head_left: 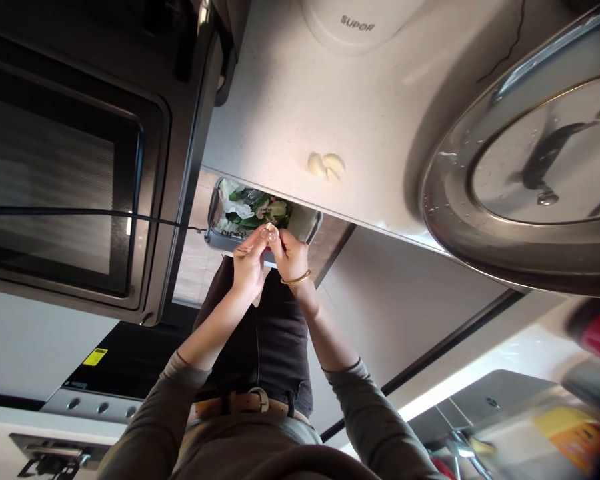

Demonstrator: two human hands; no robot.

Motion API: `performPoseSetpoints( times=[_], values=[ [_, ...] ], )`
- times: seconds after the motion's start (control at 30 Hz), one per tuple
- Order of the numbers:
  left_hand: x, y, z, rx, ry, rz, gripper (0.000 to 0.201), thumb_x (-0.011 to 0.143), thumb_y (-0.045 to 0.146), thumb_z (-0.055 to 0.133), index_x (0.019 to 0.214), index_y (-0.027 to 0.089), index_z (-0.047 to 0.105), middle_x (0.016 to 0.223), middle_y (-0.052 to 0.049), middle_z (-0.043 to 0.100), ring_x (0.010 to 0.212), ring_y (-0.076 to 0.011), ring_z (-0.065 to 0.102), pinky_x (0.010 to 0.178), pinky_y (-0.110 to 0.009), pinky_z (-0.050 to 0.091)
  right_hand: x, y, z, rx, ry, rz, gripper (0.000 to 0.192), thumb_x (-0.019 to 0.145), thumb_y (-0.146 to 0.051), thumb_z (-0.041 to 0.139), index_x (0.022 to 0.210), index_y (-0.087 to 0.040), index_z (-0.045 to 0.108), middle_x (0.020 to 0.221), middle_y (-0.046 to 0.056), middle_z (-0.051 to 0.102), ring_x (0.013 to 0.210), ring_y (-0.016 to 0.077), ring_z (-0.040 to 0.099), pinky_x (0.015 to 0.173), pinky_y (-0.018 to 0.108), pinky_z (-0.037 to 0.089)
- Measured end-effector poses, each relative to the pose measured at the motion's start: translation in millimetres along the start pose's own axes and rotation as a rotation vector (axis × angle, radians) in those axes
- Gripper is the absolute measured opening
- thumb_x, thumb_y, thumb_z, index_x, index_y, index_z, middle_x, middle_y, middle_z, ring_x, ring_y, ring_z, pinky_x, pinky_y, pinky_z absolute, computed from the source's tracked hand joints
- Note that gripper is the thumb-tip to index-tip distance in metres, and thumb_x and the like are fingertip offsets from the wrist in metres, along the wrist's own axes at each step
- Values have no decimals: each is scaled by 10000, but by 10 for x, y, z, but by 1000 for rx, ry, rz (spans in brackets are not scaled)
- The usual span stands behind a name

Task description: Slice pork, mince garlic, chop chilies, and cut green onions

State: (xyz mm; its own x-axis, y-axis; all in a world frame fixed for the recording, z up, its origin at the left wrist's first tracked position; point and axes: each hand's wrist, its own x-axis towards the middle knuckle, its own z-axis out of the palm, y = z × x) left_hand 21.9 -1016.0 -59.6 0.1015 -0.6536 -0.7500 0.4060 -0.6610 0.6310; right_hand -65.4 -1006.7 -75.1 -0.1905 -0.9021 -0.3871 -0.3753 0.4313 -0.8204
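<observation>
My left hand (250, 260) and my right hand (292, 257), which wears a gold bangle, meet fingertip to fingertip above a waste bin (215, 238). Both are closed in a pinch on a small pale piece that looks like a garlic clove (269, 227), mostly covered by the fingers. Green leaves and white scraps lie in the bin below. Several peeled garlic cloves (334, 163) rest together on the white counter (280, 113), near its edge and beyond my hands.
A large steel pot with a lid (460, 200) stands on the counter at right. A white SUPOR appliance (360, 27) is at the top. A black microwave (145, 200) fills the left, with a dark cable (80, 211) across it.
</observation>
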Motion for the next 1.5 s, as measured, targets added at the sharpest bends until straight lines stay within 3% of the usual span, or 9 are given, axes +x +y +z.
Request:
performPoseSetpoints(
  times=[0.17, 0.4, 0.63, 0.9, 1.03, 1.2, 1.27, 1.43, 1.5],
  values=[
    [-4, 51, -23, -30, 3, -114, 297, 657, 396, 753, 867, 188, 720, 941, -26, 709, 948, -152, 645, 926, -303, 468, 6, 48, 11, -167, 10, -141, 473, 867, -530, 435, 516, -213, 423, 474, -5, 457, 476, 105, 428, 489, 244, 311],
    [-71, 28, -33, 69, 6, 91, 241, 692, 388, 729, 871, 227, 719, 895, 3, 715, 892, -147, 644, 877, -302, 492, -21, -55, 31, -84, 23, -79, 453, 911, -482, 376, 571, -204, 486, 502, -5, 500, 465, 100, 455, 489, 237, 328],
    [-22, 19, 28, -128, -20, -160, 205, 727, 311, 706, 890, 189, 683, 930, -2, 687, 946, -104, 631, 882, -231, 473, 45, 179, 124, -161, 120, -196, 479, 885, -495, 394, 490, -226, 365, 462, 6, 455, 485, 121, 442, 520, 263, 366],
    [90, -61, 48, -149, 8, -238, 157, 757, 303, 667, 834, 166, 661, 859, -12, 681, 856, -91, 642, 807, -204, 497, 67, 336, 126, -174, 130, -239, 470, 877, -509, 385, 495, -241, 323, 468, 8, 423, 505, 139, 443, 531, 282, 377],
    [86, -68, 93, -66, -24, -152, 195, 774, 358, 645, 842, 178, 670, 833, -9, 683, 767, -90, 641, 727, -211, 505, 52, 327, 95, -110, 160, -226, 486, 863, -562, 378, 501, -240, 340, 472, 6, 426, 491, 139, 443, 528, 291, 381],
    [41, -5, 62, 394, -37, 280, 246, 810, 423, 600, 899, 212, 689, 954, -34, 703, 913, -151, 637, 853, -291, 495, 8, 145, 89, 117, 103, -3, 421, 923, -504, 312, 680, -223, 510, 580, 6, 535, 554, 136, 519, 554, 267, 423],
    [23, 7, 49, 533, -93, 376, 254, 817, 438, 588, 887, 218, 692, 1000, -41, 700, 986, -168, 621, 914, -307, 473, -11, 98, 102, 197, 109, 51, 406, 928, -494, 317, 719, -218, 528, 591, 2, 540, 561, 134, 526, 549, 261, 425],
    [97, -54, 58, 382, -13, 228, 369, 882, 502, 445, 909, 202, 658, 829, -36, 711, 752, -139, 661, 679, -261, 526, -40, 107, 146, 241, 167, 87, 376, 913, -498, 366, 716, -214, 515, 582, -14, 548, 509, 109, 511, 513, 240, 414],
    [168, -58, 42, 394, -3, 215, 383, 894, 506, 418, 973, 206, 642, 896, -44, 708, 784, -145, 660, 697, -276, 526, -21, 117, 162, 286, 178, 112, 386, 912, -511, 354, 708, -214, 495, 573, -23, 542, 481, 95, 496, 491, 225, 408]
  ],
)
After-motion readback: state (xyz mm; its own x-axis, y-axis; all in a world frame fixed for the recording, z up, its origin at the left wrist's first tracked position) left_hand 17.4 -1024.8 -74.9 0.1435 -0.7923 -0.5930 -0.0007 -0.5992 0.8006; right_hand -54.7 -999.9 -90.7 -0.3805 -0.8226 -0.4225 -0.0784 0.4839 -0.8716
